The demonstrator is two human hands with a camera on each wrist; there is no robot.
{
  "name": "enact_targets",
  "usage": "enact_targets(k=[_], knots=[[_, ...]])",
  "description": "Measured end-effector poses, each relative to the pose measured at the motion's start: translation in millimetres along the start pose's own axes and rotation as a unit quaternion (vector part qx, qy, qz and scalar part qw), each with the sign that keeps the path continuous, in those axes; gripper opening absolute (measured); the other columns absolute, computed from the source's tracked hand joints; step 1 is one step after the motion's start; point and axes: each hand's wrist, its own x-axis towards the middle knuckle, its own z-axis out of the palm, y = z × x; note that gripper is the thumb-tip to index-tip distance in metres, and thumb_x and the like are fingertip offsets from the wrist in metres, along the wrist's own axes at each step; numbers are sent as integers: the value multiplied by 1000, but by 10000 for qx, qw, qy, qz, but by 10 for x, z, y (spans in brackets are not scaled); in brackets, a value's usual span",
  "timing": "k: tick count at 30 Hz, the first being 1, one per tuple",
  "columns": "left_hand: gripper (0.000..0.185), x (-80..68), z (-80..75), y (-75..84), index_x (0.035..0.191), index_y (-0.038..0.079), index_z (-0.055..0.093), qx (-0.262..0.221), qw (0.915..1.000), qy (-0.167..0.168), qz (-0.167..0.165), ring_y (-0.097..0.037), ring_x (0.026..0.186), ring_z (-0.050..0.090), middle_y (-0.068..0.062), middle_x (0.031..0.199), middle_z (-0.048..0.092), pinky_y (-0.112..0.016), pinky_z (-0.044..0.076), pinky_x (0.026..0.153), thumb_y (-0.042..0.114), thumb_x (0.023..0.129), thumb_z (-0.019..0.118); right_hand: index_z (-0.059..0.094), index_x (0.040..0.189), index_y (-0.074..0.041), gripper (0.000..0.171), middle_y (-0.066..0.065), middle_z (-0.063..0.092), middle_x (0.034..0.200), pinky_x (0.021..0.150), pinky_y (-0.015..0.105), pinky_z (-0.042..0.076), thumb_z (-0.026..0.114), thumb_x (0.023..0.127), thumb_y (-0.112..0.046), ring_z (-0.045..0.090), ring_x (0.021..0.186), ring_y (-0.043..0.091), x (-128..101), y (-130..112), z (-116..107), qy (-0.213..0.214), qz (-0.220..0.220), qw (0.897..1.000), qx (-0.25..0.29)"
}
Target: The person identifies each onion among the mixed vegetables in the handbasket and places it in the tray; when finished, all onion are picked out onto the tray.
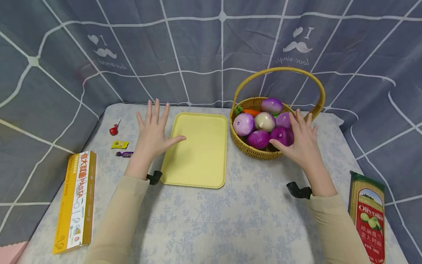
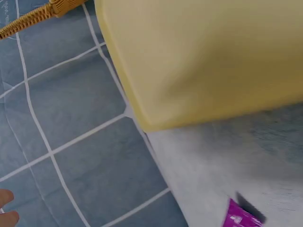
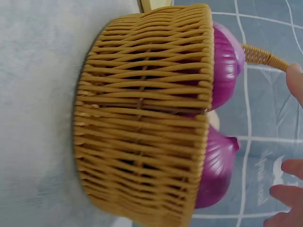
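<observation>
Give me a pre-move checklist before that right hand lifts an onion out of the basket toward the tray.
1. Right hand at the basket: ok, fingers spread over the purple onions.
2. Grip on an onion: not ok, fingers straight, nothing pinched yet.
3. Tray free to receive: ok, its yellow surface is bare apart from the left thumb tip over its edge.
4. Left hand out of the way: not ok, it hovers open at the tray's left edge.
5. Basket handle clearance: cannot tell, it arches above the onions.
6. Basket steady: ok, it sits flat on the table.
</observation>
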Motion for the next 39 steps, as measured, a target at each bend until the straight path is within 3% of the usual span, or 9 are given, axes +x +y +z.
enact_targets(k=[4, 10, 16, 20, 26, 33, 39], knots=[[112, -96, 48, -67, 160, 15, 11, -70, 9999, 125, 37, -38, 152, -5, -14, 166, -4, -71, -3, 114, 68, 78, 67, 23, 156, -4, 101, 21, 13, 163, 112, 73, -1, 71, 82, -53, -6, 149, 47, -55, 59, 15, 19, 94, 9999, 66], [113, -264, 133, -147, 159, 11, 16, -482, 9988, 114, 33, -41, 151, 3, -19, 165, 5, -69, 6, 115, 85, 78, 45, 25, 155, -2, 101, 24, 16, 162, 112, 73, 2, 71, 82, -55, -2, 149, 49, -118, 113, 42, 66, 154, 9996, 231], [106, -434, 258, -215, 158, 8, 19, -818, 9966, -3, -24, -47, 148, 10, -23, 163, 9, -68, 14, 114, 68, 83, 63, 25, 155, -2, 100, 23, 17, 162, 113, 72, 7, 72, 82, -52, 7, 149, 48, -149, 147, 74, 135, 219, 9989, 402], [102, -528, 326, -251, 158, 9, 19, -1029, 9941, -237, -232, -49, 146, 14, -23, 162, 12, -70, 21, 111, 56, 83, 70, 28, 154, -2, 98, 20, 20, 162, 114, 69, 15, 73, 82, -51, 13, 149, 45, -178, 169, 116, 214, 258, 9985, 440], [97, -633, 366, -292, 158, 11, 19, -1600, 9813, -743, -769, -49, 145, 17, -22, 161, 17, -72, 24, 108, 50, 86, 70, 31, 153, -3, 95, 22, 28, 158, 111, 68, 25, 73, 82, -51, 25, 145, 45, -210, 201, 173, 399, 285, 9973, 542], [85, -657, 395, -337, 156, 7, 24, -1806, 9710, -1282, -901, -47, 145, 19, -25, 159, 22, -69, 22, 112, 41, 91, 67, 35, 151, -4, 91, 23, 34, 155, 111, 66, 26, 76, 81, -44, 30, 141, 45, -201, 225, 246, 442, 362, 9962, 665], [72, -669, 420, -316, 152, 3, 32, -2262, 9492, -1850, -1171, -44, 133, 43, -25, 149, 38, -60, 38, 106, 29, 94, 65, 43, 143, 2, 79, 26, 39, 148, 109, 66, 28, 77, 81, -32, 35, 136, 45, -185, 187, 266, 470, 428, 9939, 906]])
